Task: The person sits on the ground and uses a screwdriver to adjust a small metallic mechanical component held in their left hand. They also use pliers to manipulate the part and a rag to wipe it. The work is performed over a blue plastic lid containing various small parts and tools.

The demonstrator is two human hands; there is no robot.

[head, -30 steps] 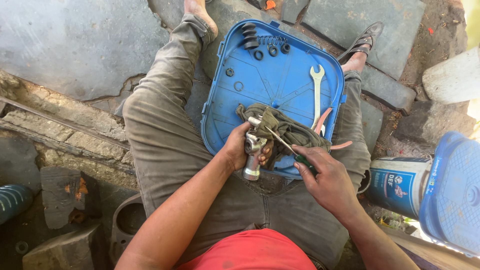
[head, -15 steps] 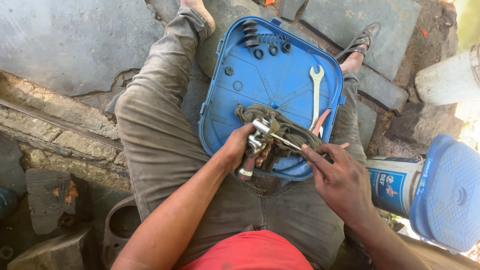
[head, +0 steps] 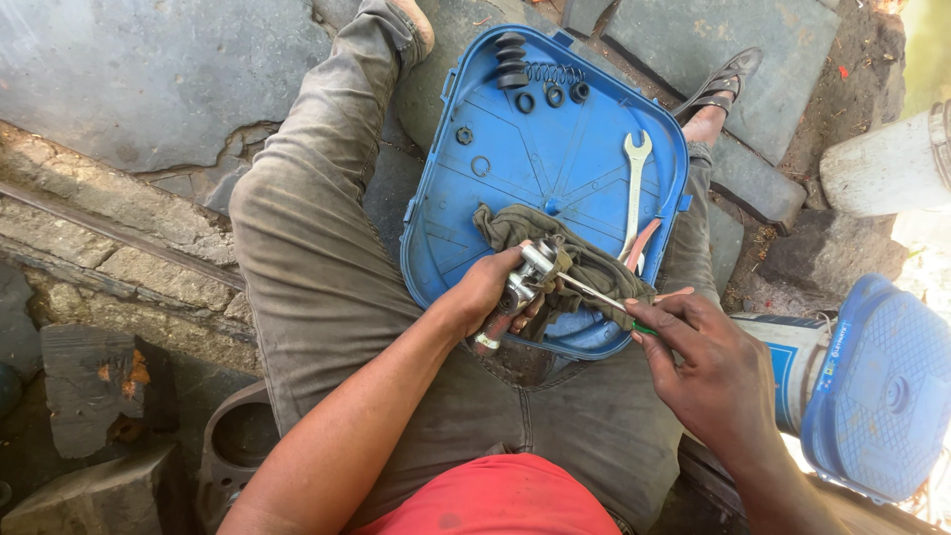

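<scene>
The left hand (head: 485,292) grips a silvery metal cylinder (head: 525,282) at the blue tray's (head: 515,168) near edge, over a rag (head: 584,263). The right hand (head: 693,342) pinches a thin screwdriver (head: 594,295) into its bore. A slip could gouge the grimy, dull casting.

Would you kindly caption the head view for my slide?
Left hand grips a metal cylinder over a blue tray while right hand probes it with a screwdriver.

Blue plastic lid (head: 515,163) (on the lap), spanner (head: 634,183), rag (head: 515,230), rubber rings (head: 553,96)
</scene>
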